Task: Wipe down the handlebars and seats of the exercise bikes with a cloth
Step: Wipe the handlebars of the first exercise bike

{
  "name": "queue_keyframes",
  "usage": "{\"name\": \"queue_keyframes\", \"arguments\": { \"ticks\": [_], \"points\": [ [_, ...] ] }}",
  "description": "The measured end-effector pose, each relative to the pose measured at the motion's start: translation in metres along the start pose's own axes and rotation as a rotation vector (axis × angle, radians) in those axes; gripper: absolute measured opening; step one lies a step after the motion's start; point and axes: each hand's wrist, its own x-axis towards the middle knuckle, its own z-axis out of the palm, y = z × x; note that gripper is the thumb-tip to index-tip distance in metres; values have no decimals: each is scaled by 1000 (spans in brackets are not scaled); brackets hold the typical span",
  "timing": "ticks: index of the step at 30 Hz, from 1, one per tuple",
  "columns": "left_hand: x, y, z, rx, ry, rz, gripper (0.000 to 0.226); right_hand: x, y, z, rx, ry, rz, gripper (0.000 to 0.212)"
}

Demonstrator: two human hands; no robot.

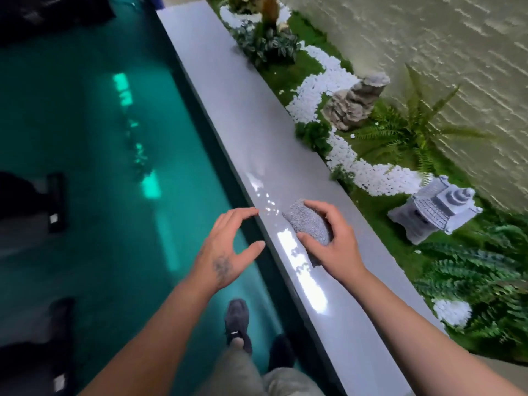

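The right hand [331,238] curls over a bunched grey terry cloth [310,222] on the glossy grey ledge [257,132] at lower centre, apparently gathering it up for wiping. The left hand [228,247] hovers beside it, fingers spread and empty. The cloth looks nubby and crumpled.

cloth [310,224] partly hidden under right hand [333,238]; dark shapes left blurred.

I see a long, glossy grey ledge [257,132] running diagonally between the teal floor [85,138] and a planted strip (bright light glares off its surface). A bunched grey cloth [310,221] lies directly on the ledge.
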Motion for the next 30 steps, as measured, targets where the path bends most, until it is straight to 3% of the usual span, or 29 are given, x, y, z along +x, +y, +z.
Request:
{"name": "queue_keyframes", "arguments": {
  "ticks": [15,30],
  "points": [
    [-242,-39,-115,57,559,-372,84,-22,-141,190,127,-600,-420,56],
    [-629,-1,-127,77,1103,-773,90,-280,-283,369,265,-1162,-660,58]
  ]
}}
